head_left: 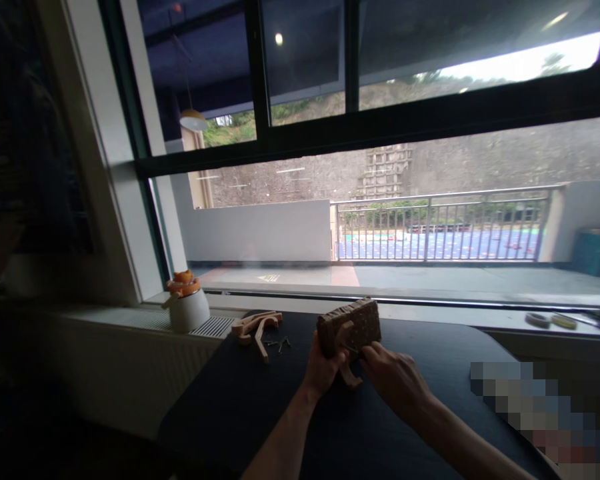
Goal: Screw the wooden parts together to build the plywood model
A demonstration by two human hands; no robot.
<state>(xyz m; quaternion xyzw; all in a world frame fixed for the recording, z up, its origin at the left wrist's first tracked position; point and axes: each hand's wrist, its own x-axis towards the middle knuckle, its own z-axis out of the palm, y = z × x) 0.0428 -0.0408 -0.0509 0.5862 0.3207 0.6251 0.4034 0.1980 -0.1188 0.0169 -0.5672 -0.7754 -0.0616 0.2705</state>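
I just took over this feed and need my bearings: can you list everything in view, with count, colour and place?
wooden model body: one, brown, perforated side, held above the table between both hands
loose wooden pieces: a few, pale tan, curved, on the table's far left part
small screws: several, dark, beside the loose wooden pieces; exact count too small to tell
table: one, black, in front of the window
white container: one, white with an orange top, on the sill at left
tape rolls: two, pale, on the sill at far right
window: one, dark frame, facing a balcony railing
left hand: one, gripping the model body's lower left
right hand: one, fingers at the model body's lower right
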